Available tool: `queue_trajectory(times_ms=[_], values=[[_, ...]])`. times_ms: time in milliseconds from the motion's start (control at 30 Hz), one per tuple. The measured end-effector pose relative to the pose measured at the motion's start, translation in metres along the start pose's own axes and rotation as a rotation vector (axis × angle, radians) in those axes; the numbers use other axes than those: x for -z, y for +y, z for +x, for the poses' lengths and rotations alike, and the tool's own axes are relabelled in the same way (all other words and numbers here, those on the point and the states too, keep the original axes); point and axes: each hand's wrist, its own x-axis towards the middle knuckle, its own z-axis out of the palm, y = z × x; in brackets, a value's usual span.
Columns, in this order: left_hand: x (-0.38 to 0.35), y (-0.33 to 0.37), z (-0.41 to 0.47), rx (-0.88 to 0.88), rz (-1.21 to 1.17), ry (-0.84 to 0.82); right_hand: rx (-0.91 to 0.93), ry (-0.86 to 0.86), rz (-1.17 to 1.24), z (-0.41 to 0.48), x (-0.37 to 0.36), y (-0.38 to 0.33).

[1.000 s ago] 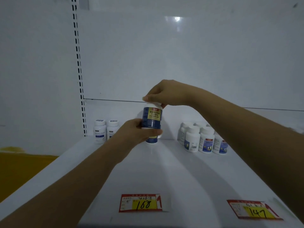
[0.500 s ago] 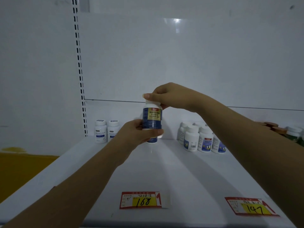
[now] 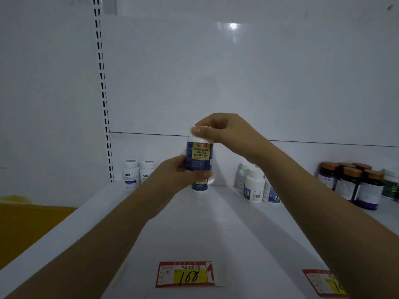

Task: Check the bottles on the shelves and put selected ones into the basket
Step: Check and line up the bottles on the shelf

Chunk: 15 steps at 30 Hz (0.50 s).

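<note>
Far left, at the back of the white shelf (image 3: 216, 234): a pair of white-capped bottles (image 3: 139, 175), upright, touching each other, untouched.

Next over, the left hand (image 3: 172, 175), wrapped around the lower body of the blue-and-yellow DHA bottle (image 3: 199, 156), thumb across the front. Held upright in the air above the shelf, label facing the camera, no different in pose from a second ago. Directly behind and below, a matching blue bottle (image 3: 199, 186) standing on the shelf, partly hidden by the left hand.

On top, the right hand (image 3: 224, 130), fingers closed over the white cap (image 3: 200, 139), same pinch as before; impossible to tell whether twisting or only steadying.

Right of that, a cluster of white bottles (image 3: 254, 186) near the back wall. Further right, newly in view after a slight turn of the head: dark bottles with amber caps (image 3: 354, 184), packed close together, and a green-labelled one (image 3: 390, 184) at the frame edge. Below, the 168 price tag (image 3: 187, 275) on the front lip, and a second tag (image 3: 321, 283) now cut off at the right.

Likely meaning: inspection of this bottle unfinished, no choice made yet, more stock to check on the right. No basket in sight.
</note>
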Motion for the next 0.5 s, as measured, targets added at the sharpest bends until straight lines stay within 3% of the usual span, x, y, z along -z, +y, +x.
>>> queue_trajectory(times_ms=[500], values=[[0.0016,0.0052,-0.0042,-0.006,0.032,-0.052,0.010,0.030,0.074,-0.0040,-0.0026,0.0037]])
